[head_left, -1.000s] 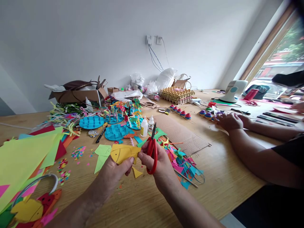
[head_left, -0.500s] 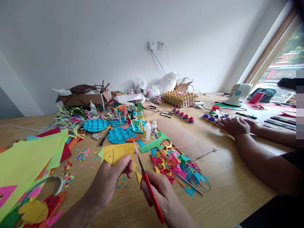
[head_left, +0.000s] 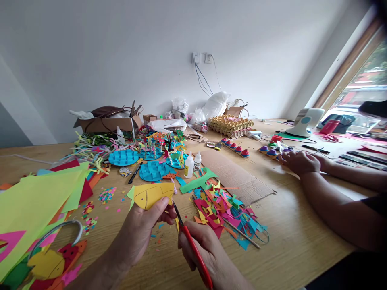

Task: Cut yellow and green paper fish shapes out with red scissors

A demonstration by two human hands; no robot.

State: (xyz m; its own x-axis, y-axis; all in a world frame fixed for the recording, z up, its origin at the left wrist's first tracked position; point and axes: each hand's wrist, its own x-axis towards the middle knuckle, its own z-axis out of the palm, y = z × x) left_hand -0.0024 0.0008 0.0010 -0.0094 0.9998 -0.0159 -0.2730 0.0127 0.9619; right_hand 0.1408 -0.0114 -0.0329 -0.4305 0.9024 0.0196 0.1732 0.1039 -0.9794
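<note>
Pinched between thumb and fingers of my left hand (head_left: 145, 223) is a piece of yellow paper (head_left: 152, 195) with a fish outline drawn on it, held above the table. My right hand (head_left: 202, 245) grips a pair of red-handled scissors (head_left: 193, 244). Their dark blades point up and away, with the tips close to the paper's right end; I cannot tell whether they touch it. Beyond the paper lie blue paper discs (head_left: 155, 172) with folded strips, and two white glue bottles (head_left: 189, 166) stand beside them. Cut fish shapes (head_left: 48, 262) rest at the lower left.
Paper scraps (head_left: 216, 203) lie right of my hands, by a cardboard sheet (head_left: 234, 175). Coloured paper sheets (head_left: 39, 193) cover the left side. Another person's hands (head_left: 302, 162) work at a painted egg-carton strip (head_left: 270, 152) on the right. Egg trays (head_left: 231, 125) stand at the back.
The scissors have come nearer to the right end of the yellow paper. The view has shifted slightly; my left hand still holds the paper.
</note>
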